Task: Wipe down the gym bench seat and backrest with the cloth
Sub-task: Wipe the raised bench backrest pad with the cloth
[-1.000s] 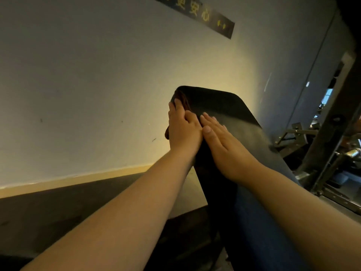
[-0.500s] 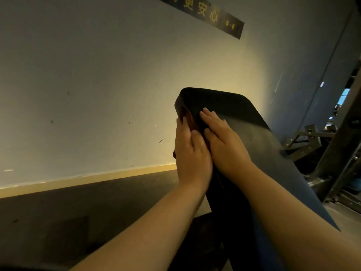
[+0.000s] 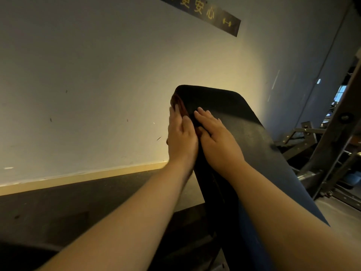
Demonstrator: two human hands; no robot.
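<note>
The black padded backrest of the gym bench rises at a slant in the middle of the view, its top edge near the wall. A dark reddish-brown cloth lies along the backrest's left edge, mostly hidden under my hands. My left hand presses flat with straight fingers on the cloth at the pad's left side. My right hand lies flat on the pad's face right beside it, fingers straight, its thumb side touching the cloth. The seat is out of view.
A pale wall with a yellow skirting stands close behind the bench, and a dark sign hangs high on it. Dark floor lies at the left. Metal gym frames crowd the right side.
Both hands slid down the left edge of the backrest from near its top, then stayed about level. The camera shifted a little, bringing the wall sign further into view.
</note>
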